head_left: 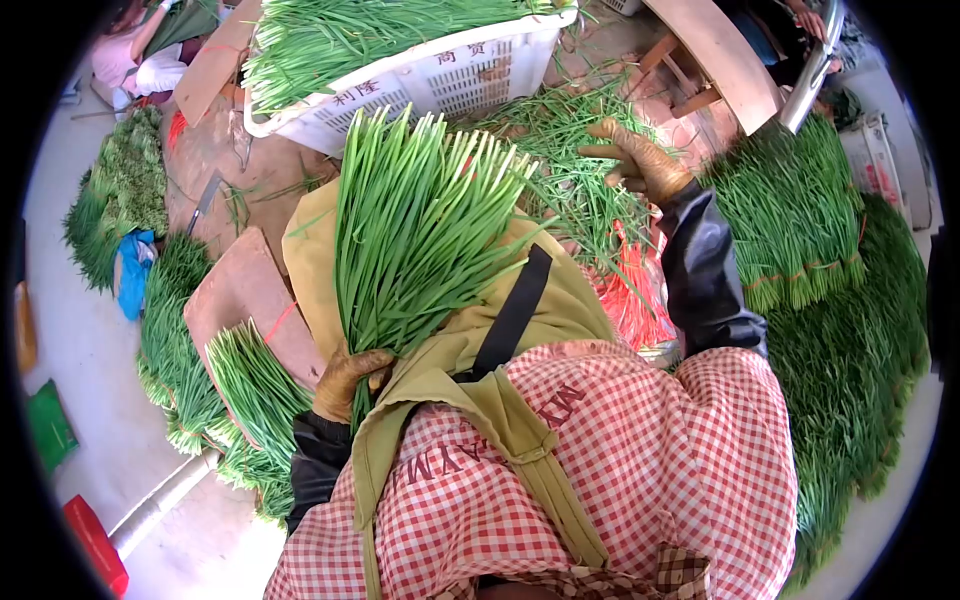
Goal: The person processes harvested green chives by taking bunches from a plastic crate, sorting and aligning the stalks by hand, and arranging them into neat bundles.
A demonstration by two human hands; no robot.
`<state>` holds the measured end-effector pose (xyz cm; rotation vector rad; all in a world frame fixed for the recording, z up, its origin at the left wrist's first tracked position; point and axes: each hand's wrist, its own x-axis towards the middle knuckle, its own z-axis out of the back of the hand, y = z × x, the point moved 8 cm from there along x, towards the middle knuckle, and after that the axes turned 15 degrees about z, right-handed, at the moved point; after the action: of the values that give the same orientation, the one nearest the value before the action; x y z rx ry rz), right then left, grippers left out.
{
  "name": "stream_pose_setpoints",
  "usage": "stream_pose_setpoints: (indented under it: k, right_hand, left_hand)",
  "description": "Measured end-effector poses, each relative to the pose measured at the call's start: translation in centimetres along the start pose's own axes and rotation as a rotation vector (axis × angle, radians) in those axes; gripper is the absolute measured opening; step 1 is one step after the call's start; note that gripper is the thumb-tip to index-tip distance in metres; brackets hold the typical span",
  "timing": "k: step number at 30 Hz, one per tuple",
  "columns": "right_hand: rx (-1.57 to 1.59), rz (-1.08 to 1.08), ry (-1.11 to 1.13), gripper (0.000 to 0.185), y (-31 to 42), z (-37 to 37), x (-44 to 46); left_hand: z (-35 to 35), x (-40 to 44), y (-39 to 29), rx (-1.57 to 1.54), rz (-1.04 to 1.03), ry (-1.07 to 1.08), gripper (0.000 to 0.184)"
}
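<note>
My left hand (350,382), in a tan glove, is closed around the leafy lower end of a loose bunch of garlic chives (425,215). The bunch rests on the olive apron over my lap, its pale ends fanned out away from me. My right hand (640,162), gloved too, is raised to the right of the bunch with its fingers apart and holds nothing. Beneath and beside it lie scattered chive leaves (560,125). Red plastic ties (635,290) hang below my right forearm.
A white plastic crate (430,80) full of chives stands ahead. Tied chive bundles (800,220) are stacked on the right, and more bundles (255,370) lie on the left. A knife (206,200) rests left of the crate. Parts of other people (150,50) show at the top corners.
</note>
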<state>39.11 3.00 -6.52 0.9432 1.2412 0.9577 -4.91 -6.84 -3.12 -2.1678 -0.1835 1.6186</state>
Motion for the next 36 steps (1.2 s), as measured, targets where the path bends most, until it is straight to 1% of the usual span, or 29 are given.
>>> stream_pose_setpoints:
  k: [2, 4, 6, 7, 8, 9, 10, 11, 12, 13, 14, 16, 17, 18, 20, 21, 22, 23, 24, 25, 26, 27, 28, 29, 31, 33, 35, 36]
  right_hand:
    - [0.320, 0.025, 0.315, 0.065, 4.2, -6.2, -2.1]
    - [0.263, -0.036, 0.591, 0.053, 1.6, -10.7, -1.8]
    - [0.247, -0.165, 1.014, 0.039, -0.6, -14.9, -3.1]
    - [0.006, -0.143, 0.940, 0.035, -1.2, -14.5, -2.2]
    - [0.006, -0.148, 0.942, 0.035, -1.3, -14.3, -2.2]
    - [0.031, -0.053, 0.891, 0.034, -0.7, -13.9, -1.7]
    - [0.056, 0.041, 0.839, 0.033, 0.1, -13.4, -1.4]
    - [-0.059, 0.069, 0.793, 0.031, 0.0, -13.3, -1.0]
    - [0.013, -0.008, 0.806, 0.029, -0.1, -13.8, -1.4]
    - [0.010, -0.001, 0.776, 0.029, 0.3, -14.0, -1.6]
    - [0.006, -0.001, 0.743, 0.029, 0.5, -14.0, -2.0]
    - [0.049, -0.056, 0.723, 0.027, 0.2, -14.4, -2.8]
    - [0.075, -0.068, 0.753, 0.026, 0.2, -14.7, -3.1]
    - [-0.043, -0.073, 0.778, 0.024, -0.1, -14.7, -3.2]
    - [-0.163, 0.016, 0.738, 0.025, -1.5, -14.1, -2.9]
    - [-0.678, 0.756, 0.900, 0.024, -0.2, -13.1, -2.3]
    - [-0.868, 0.436, 0.757, 0.023, -1.9, -10.2, -0.2]
    - [-1.044, 0.104, 0.619, 0.023, -3.4, -6.8, 1.0]
    - [-1.578, 0.331, 1.027, 0.026, -7.6, -4.0, 2.3]
    - [-1.709, -0.014, 0.846, 0.023, -10.1, 2.9, 4.2]
    - [-1.705, -0.124, 0.668, 0.031, -6.6, 4.0, 4.1]
    - [-1.687, -0.230, 0.489, 0.041, -2.0, 4.4, 3.3]
    - [-1.759, 0.091, 0.393, 0.050, 1.9, 2.4, 4.8]
    - [-1.361, 0.178, 0.249, 0.064, 4.7, 1.2, 5.7]
    - [-0.598, 0.448, 0.318, 0.073, 8.6, -4.8, 8.4]
    - [-0.292, 0.275, 0.399, 0.074, 15.0, -13.0, 5.0]
    - [-0.251, 0.353, 0.611, 0.069, 16.8, -19.1, 5.0]
    - [-0.380, 0.420, 0.754, 0.057, 16.2, -20.9, 6.2]
  left_hand:
    - [0.4, 0.4, 0.2, 0.035, -0.007, -0.002, 0.043]
    - [1.2, 1.3, 0.5, 0.021, -0.006, 0.007, 0.041]
    - [1.4, 1.8, 0.8, -0.011, -0.001, 0.020, 0.039]
    - [1.3, 1.9, 0.9, -0.056, 0.009, 0.056, 0.034]
    - [1.2, 1.9, 0.8, -0.100, 0.019, 0.090, 0.030]
    - [1.3, 1.8, 0.6, -0.086, 0.063, 0.104, 0.023]
    - [1.2, 1.2, 0.1, -0.090, 0.066, 0.104, 0.023]
    - [0.8, 0.4, -0.2, -0.102, 0.100, 0.127, 0.023]
    - [0.7, -0.2, -0.4, -0.114, 0.133, 0.151, 0.024]
    - [1.5, -0.1, -0.3, -0.096, 0.127, 0.194, 0.023]
    - [1.7, -0.4, -0.7, -0.109, 0.110, 0.186, 0.023]
    - [1.6, -1.1, -1.1, -0.032, 0.088, 0.123, 0.021]
    - [1.8, -1.4, -0.9, -0.071, 0.113, 0.119, 0.026]
    - [1.7, -1.8, -1.2, -0.085, 0.098, 0.118, 0.026]
    - [1.3, -2.4, -2.1, 0.055, 0.021, 0.106, 0.030]
    - [1.6, -2.6, -2.1, 0.071, -0.012, 0.143, 0.033]
    - [2.2, -2.8, -2.1, 0.062, -0.026, 0.145, 0.033]
    - [2.6, -3.0, -1.8, 0.064, 0.010, 0.172, 0.035]
    - [2.7, -3.1, -1.4, 0.062, 0.044, 0.200, 0.038]
    - [2.9, -3.4, -1.5, 0.073, 0.040, 0.191, 0.035]
    - [3.2, -3.6, -1.6, 0.059, 0.024, 0.194, 0.035]
    - [3.5, -3.6, -1.2, 0.102, 0.050, 0.187, 0.033]
    - [3.7, -3.6, -0.8, 0.144, 0.076, 0.181, 0.032]
    - [3.7, -3.7, -0.8, 0.137, 0.071, 0.185, 0.032]
    - [3.4, -4.2, -1.0, 0.094, 0.036, 0.204, 0.026]
    - [3.2, -4.7, -1.0, 0.089, -0.006, 0.196, 0.025]
    - [3.0, -4.8, -1.3, 0.084, -0.048, 0.188, 0.024]
    - [3.0, -4.5, -1.6, 0.093, -0.047, 0.180, 0.020]
